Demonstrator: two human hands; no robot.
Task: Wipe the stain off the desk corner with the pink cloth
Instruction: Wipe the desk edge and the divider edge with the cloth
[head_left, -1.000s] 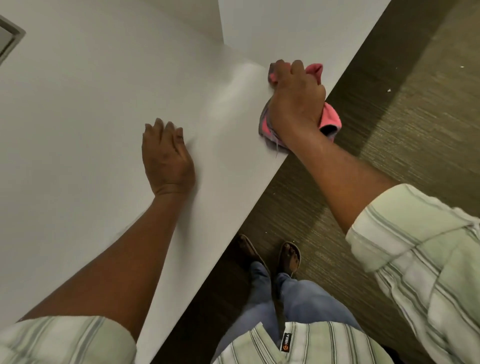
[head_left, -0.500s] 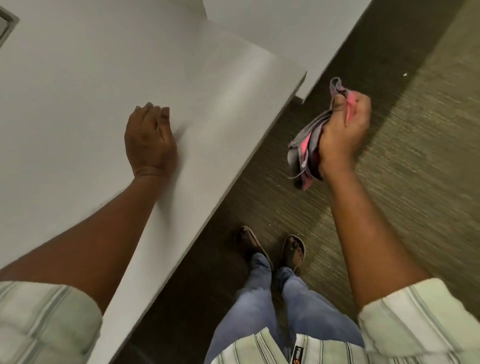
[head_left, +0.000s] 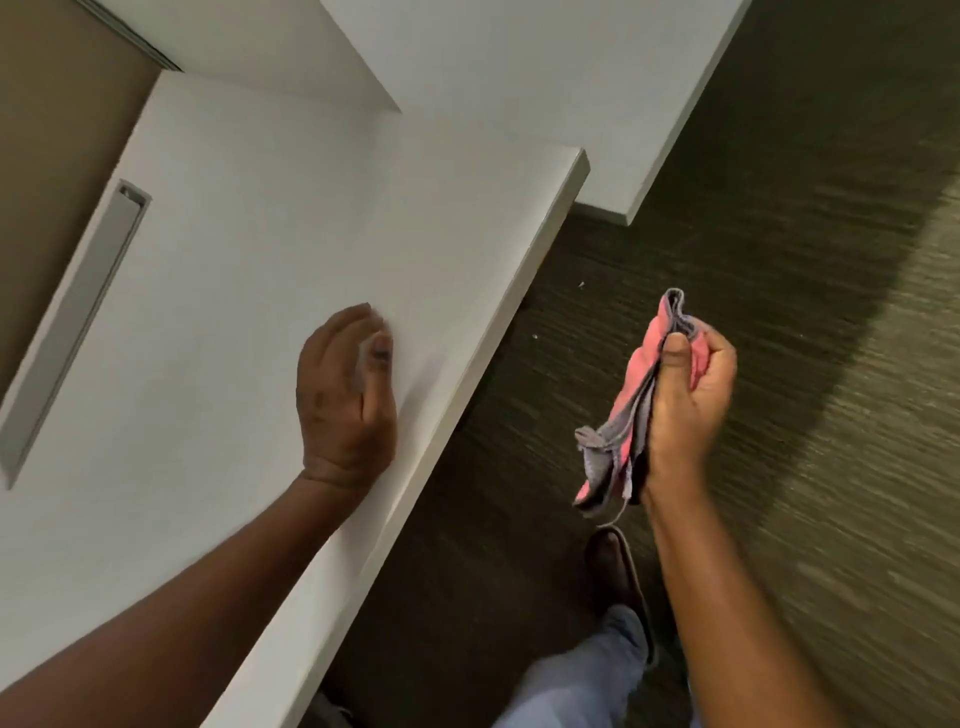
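Observation:
My right hand (head_left: 685, 410) is closed on the pink cloth (head_left: 631, 410), a pink and grey rag that hangs bunched from my fist. It is off the desk, over the floor to the right of the desk edge. The white desk (head_left: 249, 270) fills the left half of the view, and its corner (head_left: 574, 161) lies at the upper middle, well away from the cloth. I see no stain on the corner. My left hand (head_left: 345, 395) hovers just above the desk near its front edge, slightly blurred, fingers loosely curled and holding nothing.
A long grey cable slot (head_left: 72, 332) is set into the desk at the left. A second white surface (head_left: 519, 67) lies beyond the corner. Dark striped carpet (head_left: 779, 312) covers the floor at the right. My leg and shoe (head_left: 615, 587) are below the cloth.
My right hand took the cloth off the desk corner and moved down and right over the floor. My left hand lifted from flat on the desk. The view shifted, showing more of the desk.

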